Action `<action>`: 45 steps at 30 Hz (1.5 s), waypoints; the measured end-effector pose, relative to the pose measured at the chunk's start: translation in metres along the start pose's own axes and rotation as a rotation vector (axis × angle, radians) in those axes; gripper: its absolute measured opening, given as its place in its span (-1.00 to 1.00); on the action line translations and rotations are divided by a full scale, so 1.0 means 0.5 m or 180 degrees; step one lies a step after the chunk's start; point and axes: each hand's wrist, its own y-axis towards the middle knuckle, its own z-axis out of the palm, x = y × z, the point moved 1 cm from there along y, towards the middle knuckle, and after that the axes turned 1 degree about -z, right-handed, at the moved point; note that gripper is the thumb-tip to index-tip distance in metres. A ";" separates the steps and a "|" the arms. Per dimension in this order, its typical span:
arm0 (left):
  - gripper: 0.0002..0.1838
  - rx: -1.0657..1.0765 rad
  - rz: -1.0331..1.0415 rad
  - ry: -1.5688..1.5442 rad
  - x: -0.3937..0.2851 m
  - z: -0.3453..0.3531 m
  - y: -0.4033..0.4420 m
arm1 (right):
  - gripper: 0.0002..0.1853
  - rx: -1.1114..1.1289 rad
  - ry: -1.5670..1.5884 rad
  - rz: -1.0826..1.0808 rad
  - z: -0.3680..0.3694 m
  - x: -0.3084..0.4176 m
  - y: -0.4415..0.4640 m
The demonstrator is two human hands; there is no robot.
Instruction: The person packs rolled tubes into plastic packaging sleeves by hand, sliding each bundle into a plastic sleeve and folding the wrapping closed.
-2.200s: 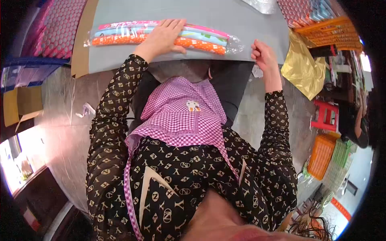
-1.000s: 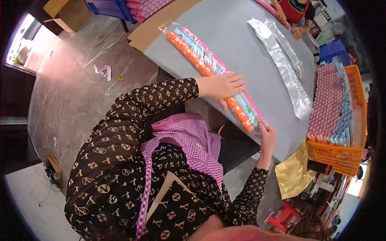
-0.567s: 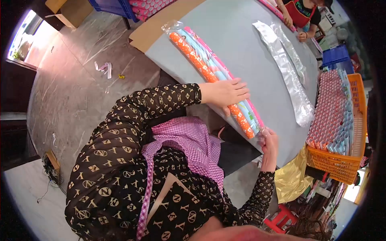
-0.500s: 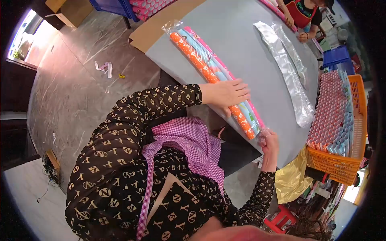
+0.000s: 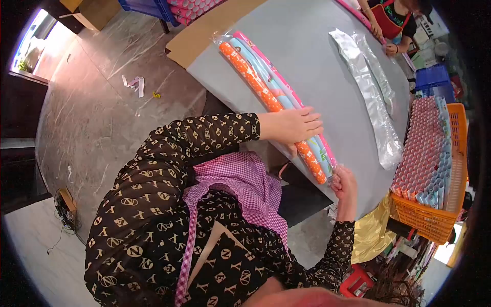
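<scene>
Three wrapping-paper rolls lie side by side in a clear plastic sleeve [image 5: 221,37] on the table: an orange roll [image 5: 249,75], a light blue roll [image 5: 261,69] and a pink roll [image 5: 276,74]. My left hand [image 5: 294,125] rests flat across them, fingers stretched over the pink roll and thumb down beside the orange one. At the near end of the rolls, my right hand [image 5: 345,184] is closed on the gathered end of the sleeve. Its fingertips are partly hidden by the crumpled plastic.
Two flat clear sleeves [image 5: 365,87] lie on the grey table [image 5: 327,77]. An orange crate [image 5: 427,220] packed with rolls stands at the right. Across the table, a co-worker's hand [image 5: 391,49] is near another pink roll [image 5: 358,15]. Brown cardboard [image 5: 192,38] lines the far left edge.
The view has shifted slightly. Both hands keep nearly the same places on the rolls and sleeve, and the sleeve's end looks more gathered in my right hand.
</scene>
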 end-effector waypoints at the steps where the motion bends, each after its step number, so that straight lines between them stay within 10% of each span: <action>1: 0.12 -0.0003 0.0008 0.0003 0.000 -0.001 -0.001 | -0.88 0.0133 -0.0042 0.0046 -0.006 0.002 0.000; 22: 0.11 0.0043 0.0003 0.0060 0.003 0.014 0.002 | -0.49 0.1832 0.0867 0.0743 0.014 0.011 -0.025; 45: 0.14 -0.0034 0.0075 -0.0056 -0.001 0.009 0.001 | -0.63 0.0757 -0.0098 0.0034 0.027 0.009 -0.048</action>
